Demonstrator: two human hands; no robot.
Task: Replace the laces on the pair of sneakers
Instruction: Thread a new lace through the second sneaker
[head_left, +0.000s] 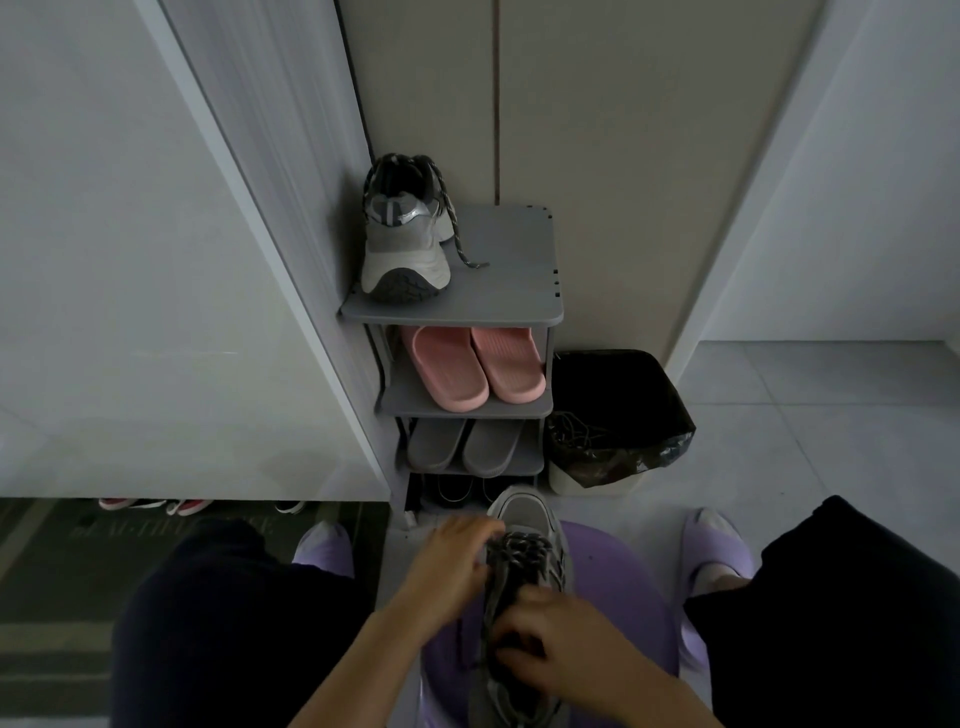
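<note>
A grey sneaker (527, 514) with a dark speckled lace (519, 551) lies toe-away on a purple stool (613, 571) between my knees. My left hand (449, 566) holds the sneaker's left side near the lacing. My right hand (550, 644) grips the sneaker around its opening, fingers curled among the laces; the heel end is hidden by my hands. The second grey sneaker (402, 239) stands heel-toward-me on the top of a grey shoe rack (498, 301), its speckled lace trailing onto the shelf.
The rack holds pink slippers (475, 364) and grey slippers (462, 447) on lower shelves. A bin with a black bag (618, 415), dark laces on its rim, stands right of the rack. White walls flank both sides. My feet wear purple slippers (324, 545).
</note>
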